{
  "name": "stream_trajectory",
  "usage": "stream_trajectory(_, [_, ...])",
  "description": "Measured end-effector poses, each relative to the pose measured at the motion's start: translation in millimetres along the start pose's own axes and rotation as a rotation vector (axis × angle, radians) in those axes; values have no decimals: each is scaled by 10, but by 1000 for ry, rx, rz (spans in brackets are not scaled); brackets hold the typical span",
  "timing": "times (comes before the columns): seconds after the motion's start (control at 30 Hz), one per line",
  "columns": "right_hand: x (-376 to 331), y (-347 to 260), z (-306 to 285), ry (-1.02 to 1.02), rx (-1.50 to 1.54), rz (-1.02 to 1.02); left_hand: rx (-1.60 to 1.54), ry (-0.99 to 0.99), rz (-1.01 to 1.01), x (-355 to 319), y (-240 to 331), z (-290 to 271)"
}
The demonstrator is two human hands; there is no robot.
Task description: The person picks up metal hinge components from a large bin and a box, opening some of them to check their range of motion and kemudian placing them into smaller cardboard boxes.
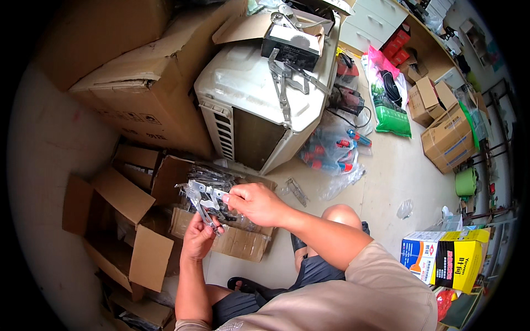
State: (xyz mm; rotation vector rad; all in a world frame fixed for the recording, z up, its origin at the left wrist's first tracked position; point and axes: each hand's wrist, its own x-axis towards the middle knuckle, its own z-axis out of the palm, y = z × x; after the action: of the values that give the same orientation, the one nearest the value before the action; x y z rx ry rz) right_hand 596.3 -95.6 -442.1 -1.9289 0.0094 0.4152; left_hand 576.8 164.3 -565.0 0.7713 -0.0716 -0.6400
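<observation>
A silvery jointed metal hinge (200, 199) is held up in front of me between both hands. My left hand (197, 238) is closed round its lower end. My right hand (253, 203) pinches its upper bar between thumb and fingers. Just beneath lies an open cardboard box (243, 246) with several similar metal pieces (212, 177) packed inside; my hands hide part of them. On the floor to the right of the box is another flat metal piece (297, 192).
A white metal appliance casing (259, 83) stands ahead, with loose hinges (282, 83) and a black box (290, 49) on top. Opened cartons (152, 256) crowd the left. Plastic-bagged red and blue tools (334, 149) lie right of the casing. A yellow box (466, 259) stands far right.
</observation>
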Motion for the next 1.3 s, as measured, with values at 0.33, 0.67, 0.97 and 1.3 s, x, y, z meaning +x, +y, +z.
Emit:
stream_trajectory(0.33, [156,-8,78,21,117,-108,5,-33,70,22,91,-59])
stream_trajectory(0.67, [82,-737,-1345,664,298,-180,-74,-78,16,66,135,-236])
stream_trajectory(0.97, [441,-695,-2043,633,335,-84,-92,-47,36,143,121,-280])
stream_trajectory(1.3, [503,-565,-2117,731,-347,-5,-75,-58,19,173,130,-289])
